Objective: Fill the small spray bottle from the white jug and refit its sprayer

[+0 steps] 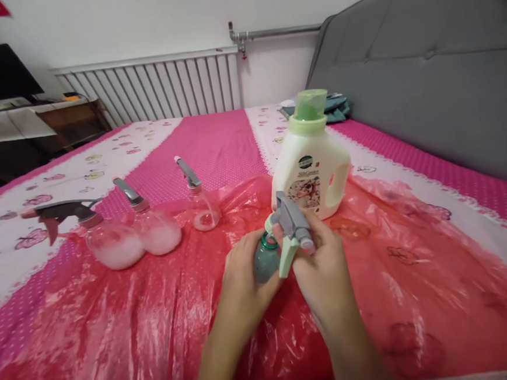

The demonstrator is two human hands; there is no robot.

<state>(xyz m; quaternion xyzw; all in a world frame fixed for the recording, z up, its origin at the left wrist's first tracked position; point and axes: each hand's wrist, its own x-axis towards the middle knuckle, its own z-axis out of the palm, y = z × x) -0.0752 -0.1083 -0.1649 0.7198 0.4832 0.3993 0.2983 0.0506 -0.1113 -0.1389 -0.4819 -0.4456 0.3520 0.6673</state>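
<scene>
My left hand (243,273) is wrapped round a small green see-through bottle (266,263) with a threaded neck. In my right hand (324,254) is a grey spray head (291,219) with a pale green trigger and collar. The spray head sits at the bottle's mouth, tilted; whether the collar is screwed on cannot be told. Just behind my hands stands a large white detergent bottle (308,162) with a green cap. To the left are two clear spray bottles (115,245) (158,230) with foamy white contents, and a third clear spray bottle (205,211) with little in it.
Red plastic sheeting (159,326) lies wrinkled over the pink and white bedspread (214,134). A grey padded headboard (423,65) rises on the right. Against the back wall is a radiator (153,89). A monitor (1,72) stands on a desk at the far left.
</scene>
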